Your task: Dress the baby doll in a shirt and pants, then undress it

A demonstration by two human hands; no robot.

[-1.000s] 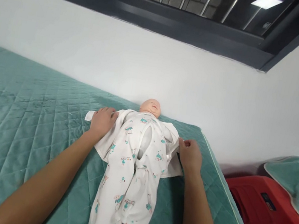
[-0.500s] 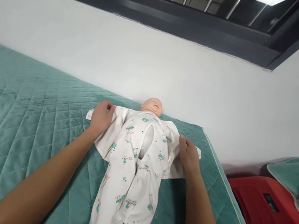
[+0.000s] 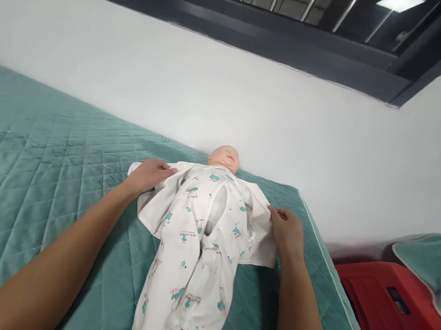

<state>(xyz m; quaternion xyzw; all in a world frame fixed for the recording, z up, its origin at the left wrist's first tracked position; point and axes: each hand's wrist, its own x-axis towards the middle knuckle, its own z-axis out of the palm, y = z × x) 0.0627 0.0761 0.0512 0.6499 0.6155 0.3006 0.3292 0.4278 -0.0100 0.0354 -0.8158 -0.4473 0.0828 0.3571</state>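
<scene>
A baby doll [image 3: 224,156] lies on its back, head toward the wall and lower legs bare. It wears white baby pants [image 3: 176,248] printed with small teal and red figures, pulled high up the chest, with a gap at the crotch. A white baby shirt [image 3: 260,245] is spread out on both sides of its body. On the left, my left hand [image 3: 150,176] grips the shirt near the sleeve, fingers closed on the cloth. My right hand [image 3: 289,231] pinches the shirt's edge on the right side between thumb and fingers.
The doll rests on a green quilted bed cover [image 3: 53,176] against a white wall [image 3: 154,80]. Above is a dark window frame [image 3: 267,37] with metal bars. Beyond the bed's right edge sits a red suitcase [image 3: 397,324], partly under a green cloth [image 3: 440,269].
My left hand has turned, its fingers now pointing right over the shirt. My right hand has shifted slightly right and down, uncovering more of the shirt's right side. The doll stays put.
</scene>
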